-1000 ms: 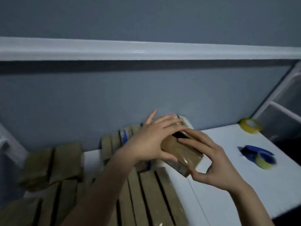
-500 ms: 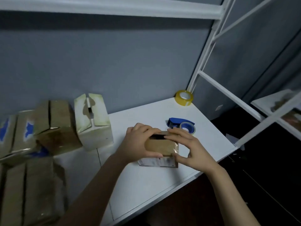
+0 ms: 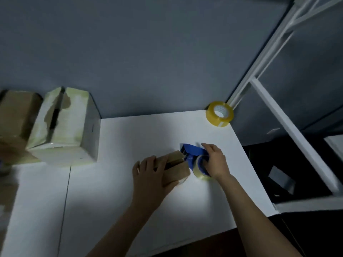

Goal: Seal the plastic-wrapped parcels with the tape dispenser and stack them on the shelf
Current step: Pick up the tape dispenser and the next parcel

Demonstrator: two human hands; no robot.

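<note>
Since half a second ago, the right hand has left the parcel and gone to the blue tape dispenser. It now grasps the dispenser, with its fingers curled over the blue body and the clear roll. The left hand grips the small brown parcel, fingers laid across its top and thumb against the near side, and holds it down on the white shelf. The dispenser's front end meets the parcel's right end, so the two hands sit just beside each other with the parcel between them. A yellowish tape roll lies at the shelf's far right corner, against the white rack frame. To the left, well apart, a large taped white box stands beside a brown box.
</note>
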